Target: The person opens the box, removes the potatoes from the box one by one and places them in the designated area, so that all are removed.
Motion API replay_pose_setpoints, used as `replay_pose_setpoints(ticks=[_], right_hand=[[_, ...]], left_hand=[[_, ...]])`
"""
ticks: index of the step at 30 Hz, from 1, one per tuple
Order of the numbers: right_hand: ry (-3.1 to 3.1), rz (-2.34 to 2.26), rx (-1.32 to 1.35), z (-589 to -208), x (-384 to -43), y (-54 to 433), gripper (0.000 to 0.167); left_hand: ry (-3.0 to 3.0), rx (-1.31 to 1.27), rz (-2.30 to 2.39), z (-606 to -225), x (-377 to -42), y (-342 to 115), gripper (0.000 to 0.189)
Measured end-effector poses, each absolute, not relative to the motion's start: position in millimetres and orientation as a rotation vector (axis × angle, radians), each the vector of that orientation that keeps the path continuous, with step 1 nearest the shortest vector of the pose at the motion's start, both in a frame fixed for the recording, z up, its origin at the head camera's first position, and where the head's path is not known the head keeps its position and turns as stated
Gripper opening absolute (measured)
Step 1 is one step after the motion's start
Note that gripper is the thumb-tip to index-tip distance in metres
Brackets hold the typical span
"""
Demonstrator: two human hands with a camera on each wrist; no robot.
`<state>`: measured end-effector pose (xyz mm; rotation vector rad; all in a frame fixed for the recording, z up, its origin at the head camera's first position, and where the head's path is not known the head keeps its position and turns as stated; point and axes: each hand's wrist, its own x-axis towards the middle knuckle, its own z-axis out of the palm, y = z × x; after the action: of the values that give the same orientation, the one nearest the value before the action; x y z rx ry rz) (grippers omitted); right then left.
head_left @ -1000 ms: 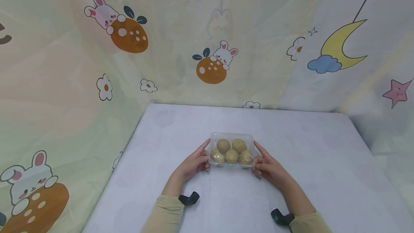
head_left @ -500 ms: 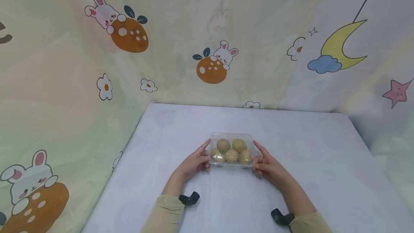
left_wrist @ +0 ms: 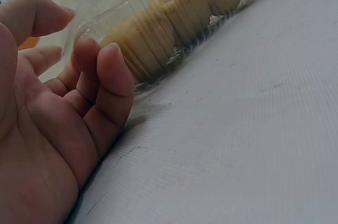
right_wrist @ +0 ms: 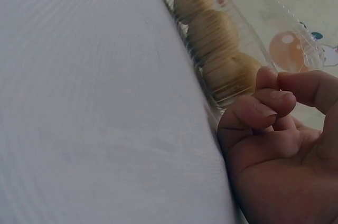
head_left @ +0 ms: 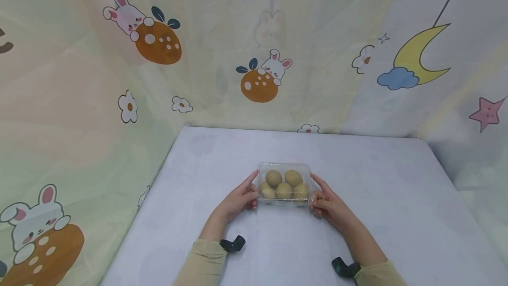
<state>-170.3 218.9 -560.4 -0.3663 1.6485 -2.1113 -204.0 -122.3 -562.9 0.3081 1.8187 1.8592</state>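
Note:
A clear plastic container (head_left: 305, 170) stands near the middle of the table, with several round, yellow-tan, potato-like pieces (head_left: 293, 177) inside. Its ribbed side shows close up in both wrist views. My left hand (head_left: 236, 200) holds the left end, index finger pointing along the side and the other fingers bent at the lower edge. At the opposite end my right hand (head_left: 332, 206) mirrors this, its index finger stretched up the side. In the right wrist view, thumb and fingers (right_wrist: 272, 100) close in at the container's near corner.
A white cloth covers the table (head_left: 278, 250). Behind and to the left hangs a printed curtain (head_left: 214, 47) with rabbits, flowers and a moon. A black wrist camera sits on the left wrist (head_left: 233, 244) and another on the right wrist (head_left: 345, 268).
Both hands stay in place at the container's ends. Only the shine on the container's front has dimmed slightly.

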Motion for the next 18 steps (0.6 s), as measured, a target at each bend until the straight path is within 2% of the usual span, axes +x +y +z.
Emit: replay_pose_setpoints(ticks=[12, 18], right_hand=[[1.665, -2.079, -0.337, -557.2, -170.2, 218.5, 0.085], [1.665, -2.075, -0.413, -555.9, -170.7, 221.2, 0.079]], left_hand=[[1.835, 0.309, 1.856, -561.7, -203.4, -122.5, 0.071], [1.839, 0.308, 1.857, -561.5, -202.6, -122.1, 0.072]])
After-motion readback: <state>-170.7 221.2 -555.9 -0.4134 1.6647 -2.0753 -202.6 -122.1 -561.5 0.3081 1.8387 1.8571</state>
